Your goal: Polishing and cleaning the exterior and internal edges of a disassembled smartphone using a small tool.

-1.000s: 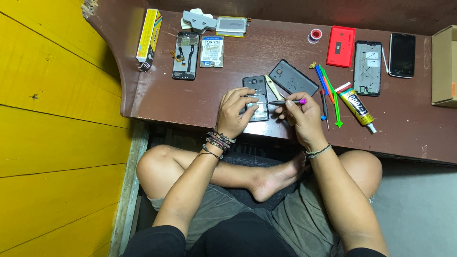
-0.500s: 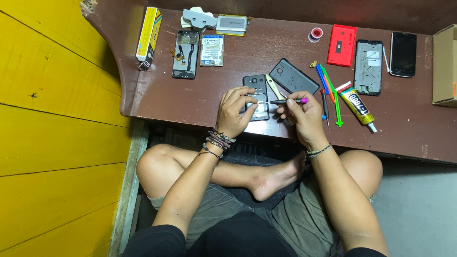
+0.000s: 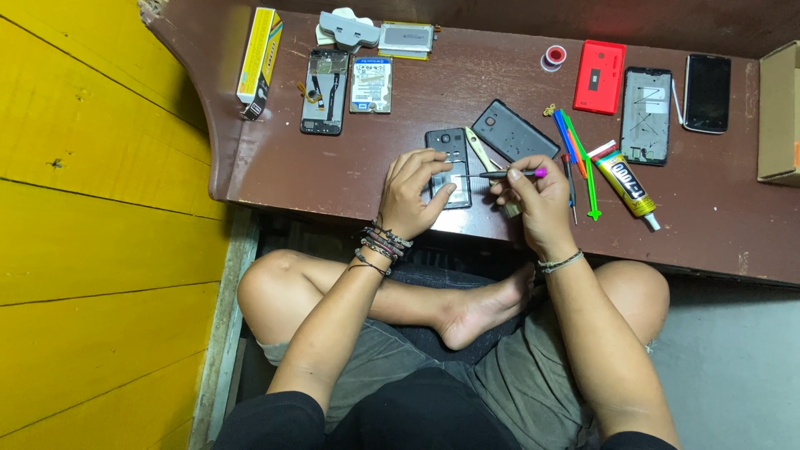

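Pressing down on an opened dark phone (image 3: 450, 167) at the desk's near edge, the left hand (image 3: 412, 193) is seen with fingers spread and curled over the phone's lower half, thumb against its side. A thin tool with a pink end (image 3: 510, 173) is pinched between thumb and forefinger of the right hand (image 3: 533, 204), which is closed around it; the tip is pointed at nine o'clock, toward the phone, and whether it touches cannot be told. Compared with the frames from a second and half a second ago, almost nothing is changed: both hands are kept in the same places, the phone is left where it lay, and only a slight shift of the tool is suggested.

At one o'clock from the phone a black back cover (image 3: 514, 132) is laid at an angle. At three o'clock coloured pry tools (image 3: 575, 150) and a glue tube (image 3: 627, 183) are spread on the brown desk (image 3: 333, 175). Farther, at two o'clock, a red cover (image 3: 599, 77), a bare frame (image 3: 646, 115) and a black phone (image 3: 707, 82) are lined up. At eleven o'clock a stripped phone body (image 3: 325, 90), a battery (image 3: 372, 85) and a yellow box (image 3: 259, 60) are placed.
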